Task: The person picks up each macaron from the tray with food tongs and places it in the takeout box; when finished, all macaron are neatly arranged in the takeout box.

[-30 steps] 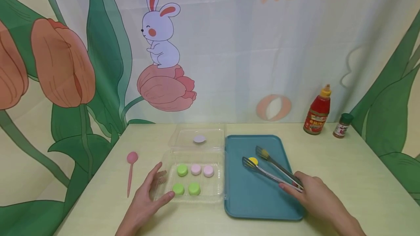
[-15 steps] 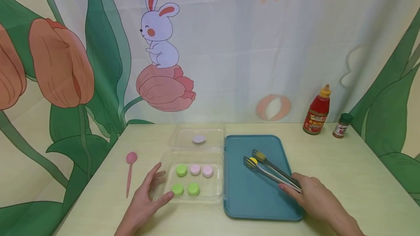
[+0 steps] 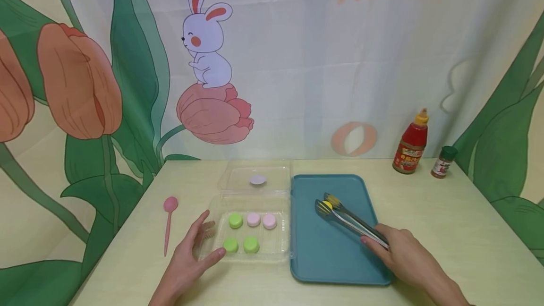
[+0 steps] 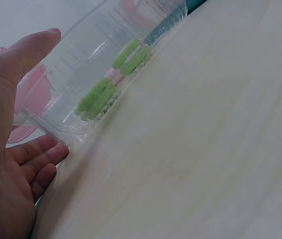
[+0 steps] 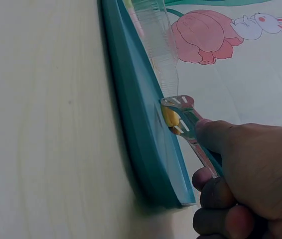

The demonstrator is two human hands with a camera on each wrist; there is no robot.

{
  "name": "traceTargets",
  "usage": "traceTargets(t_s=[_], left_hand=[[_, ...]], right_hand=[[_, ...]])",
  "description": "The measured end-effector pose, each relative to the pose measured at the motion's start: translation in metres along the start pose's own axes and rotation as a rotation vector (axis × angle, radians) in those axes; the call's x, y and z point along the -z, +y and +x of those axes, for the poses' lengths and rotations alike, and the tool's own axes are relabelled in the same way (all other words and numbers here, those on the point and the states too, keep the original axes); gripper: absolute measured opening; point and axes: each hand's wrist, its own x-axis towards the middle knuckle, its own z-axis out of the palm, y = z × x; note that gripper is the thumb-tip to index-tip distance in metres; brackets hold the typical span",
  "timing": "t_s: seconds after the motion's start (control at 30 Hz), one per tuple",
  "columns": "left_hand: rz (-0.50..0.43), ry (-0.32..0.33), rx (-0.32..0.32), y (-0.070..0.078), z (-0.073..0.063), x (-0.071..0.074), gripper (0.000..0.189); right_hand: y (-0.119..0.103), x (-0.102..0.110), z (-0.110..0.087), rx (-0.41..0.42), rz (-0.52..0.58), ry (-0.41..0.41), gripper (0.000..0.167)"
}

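At the near right, right hand (image 3: 407, 252) grips tongs (image 3: 356, 227) by the handles. Left hand (image 3: 188, 259) holds nothing, fingers spread around the left end of box (image 3: 264, 259), thumb by its front-left corner. Tray (image 3: 340, 266) sits on table (image 3: 467, 214), right up beside the box. Yellow macaron (image 3: 327, 205) is in the tray's far half, between the tong tips; can't tell from these angles if both tips press it.

For a good pinch: tips level, low on both sides of the macaron, even squeeze. It's small and maybe slick, so over-squeezing could pop it out. Lift straight up before any sideways move: tray rim and box wall stand to its left.

Inside the box: three green macarons (image 3: 250, 244), two pink macarons (image 3: 269, 221); easy to knock if the tongs dip there. Spoon (image 3: 171, 204) lies left of the box, out of the way. Lid (image 3: 236, 179) is folded back behind, pale oval (image 3: 257, 180) on it. Farther: bottle (image 3: 411, 149) and jar (image 3: 444, 162) upright at back right, not obstructing. Curtain (image 3: 293, 65) behind everything.
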Motion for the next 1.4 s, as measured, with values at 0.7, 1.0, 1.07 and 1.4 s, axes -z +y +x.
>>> traceTargets(t_s=[0.7, 1.0, 1.07, 1.4], left_hand=[[-0.016, -0.002, 0.002, 0.001, 0.0, 0.0, 0.099], [0.004, 0.002, 0.023, 0.002, 0.001, 0.0, 0.1], [0.007, 0.003, 0.023, 0.002, 0.001, 0.0, 0.1], [0.01, 0.005, 0.005, 0.001, 0.0, 0.0, 0.1]], right_hand=[[-0.034, 0.028, 0.002, 0.098, 0.003, 0.081, 0.038], [-0.061, 0.033, 0.0, 0.206, 0.044, 0.059, 0.033], [-0.064, 0.031, 0.0, 0.221, 0.061, 0.038, 0.033], [-0.076, 0.015, 0.002, 0.33, 0.102, -0.113, 0.037]])
